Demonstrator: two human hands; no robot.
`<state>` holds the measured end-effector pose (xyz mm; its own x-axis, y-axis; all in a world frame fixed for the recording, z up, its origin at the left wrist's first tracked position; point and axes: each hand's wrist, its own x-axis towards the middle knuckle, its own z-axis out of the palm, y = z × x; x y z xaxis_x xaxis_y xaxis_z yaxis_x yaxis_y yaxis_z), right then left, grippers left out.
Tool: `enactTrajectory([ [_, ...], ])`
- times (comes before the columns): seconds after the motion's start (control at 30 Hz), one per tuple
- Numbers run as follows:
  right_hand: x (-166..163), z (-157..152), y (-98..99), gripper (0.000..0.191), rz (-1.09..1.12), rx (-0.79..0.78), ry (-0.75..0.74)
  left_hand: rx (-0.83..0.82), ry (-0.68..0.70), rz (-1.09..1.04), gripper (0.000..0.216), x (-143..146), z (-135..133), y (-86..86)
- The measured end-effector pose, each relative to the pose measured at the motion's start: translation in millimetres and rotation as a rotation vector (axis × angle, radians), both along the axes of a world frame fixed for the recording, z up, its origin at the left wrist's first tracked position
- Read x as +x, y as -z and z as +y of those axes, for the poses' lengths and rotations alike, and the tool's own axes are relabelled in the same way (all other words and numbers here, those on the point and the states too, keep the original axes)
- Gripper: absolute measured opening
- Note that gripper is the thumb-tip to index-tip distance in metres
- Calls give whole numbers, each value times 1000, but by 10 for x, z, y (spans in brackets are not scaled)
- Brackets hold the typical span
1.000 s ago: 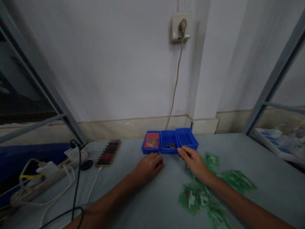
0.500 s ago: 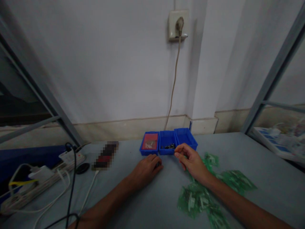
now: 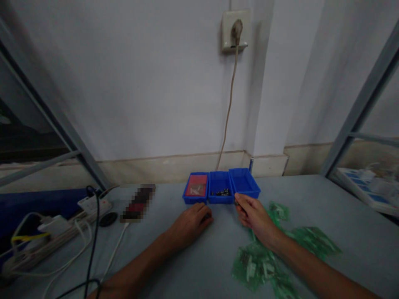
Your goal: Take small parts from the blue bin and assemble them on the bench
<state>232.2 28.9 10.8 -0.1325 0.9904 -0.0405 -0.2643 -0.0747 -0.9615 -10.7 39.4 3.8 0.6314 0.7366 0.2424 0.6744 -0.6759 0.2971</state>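
Observation:
Three small blue trays stand side by side at the back of the grey table: the left tray [image 3: 186, 195] with a red lining and pale bits, the middle tray [image 3: 220, 183] with small dark parts, the right tray [image 3: 249, 192]. My left hand [image 3: 190, 222] rests on the table just in front of the left and middle trays, fingers curled over something hidden. My right hand [image 3: 254, 214] sits in front of the right tray, its fingers pinched on a small dark part. Green plastic bags [image 3: 255, 259] lie under and beside my right forearm.
A power strip [image 3: 93, 203] with white and black cables lies at the left. A pixelated dark object [image 3: 139, 203] sits beside it. A cord runs up the wall to a socket [image 3: 234, 31]. Metal frame posts stand on both sides; trays with parts [image 3: 368, 187] lie at the far right.
My right hand reached to the middle tray with fingers pinching, then drew back toward me and to the right. My left hand stayed in place.

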Motion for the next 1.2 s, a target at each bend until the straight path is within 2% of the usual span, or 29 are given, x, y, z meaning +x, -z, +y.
enactTrajectory([
  [0.37,20,-19,-48,40,-91,223,2,14,-1,9,8,-15,0,32],
  [0.63,44,31,23,35,-166,267,-3,26,5,18,9,-4,-7,11],
  [0.77,43,34,19,40,-155,235,-1,29,3,23,8,-6,-2,21],
  [0.87,51,37,8,45,-49,141,-11,28,4,23,8,-7,-1,27],
  [1.03,62,27,-30,52,200,-67,-165,26,8,11,7,-26,18,64],
  [1.13,54,24,-34,49,222,-61,-134,28,4,-10,7,-34,36,87],
  [1.2,48,27,-12,44,151,11,-71,18,2,-15,7,-32,37,87],
])
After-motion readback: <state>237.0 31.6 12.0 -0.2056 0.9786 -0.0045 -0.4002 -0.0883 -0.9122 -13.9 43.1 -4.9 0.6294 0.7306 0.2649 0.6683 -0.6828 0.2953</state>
